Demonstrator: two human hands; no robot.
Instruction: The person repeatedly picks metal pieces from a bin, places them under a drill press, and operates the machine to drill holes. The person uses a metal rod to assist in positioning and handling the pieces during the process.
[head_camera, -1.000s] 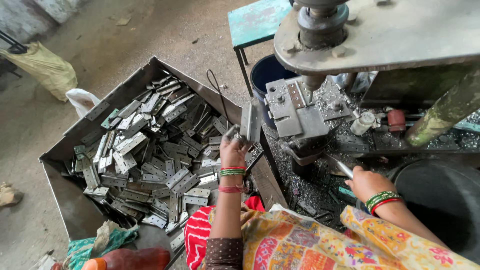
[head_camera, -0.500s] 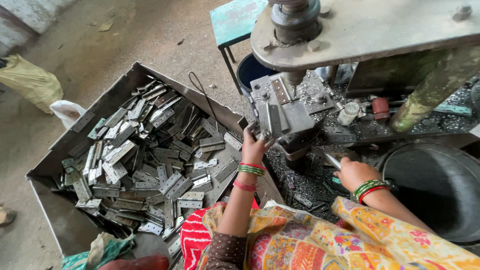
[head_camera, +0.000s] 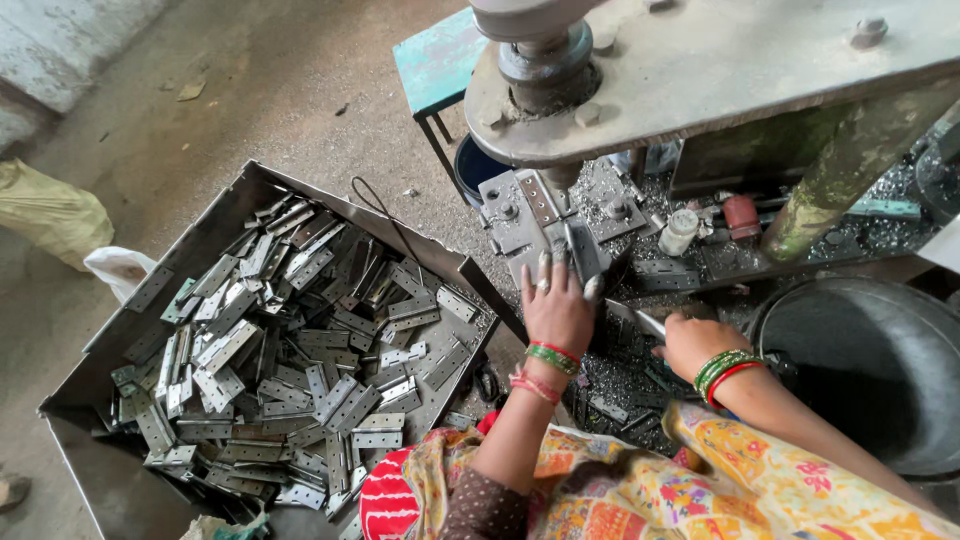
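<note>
At centre frame the left hand presses a hinge on the die; the right hand seemingly grips a tool; the tray remains full.

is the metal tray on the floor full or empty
Partly full: the metal tray holds a heap of flat metal hinge plates, with bare floor showing at its near corner.
</note>
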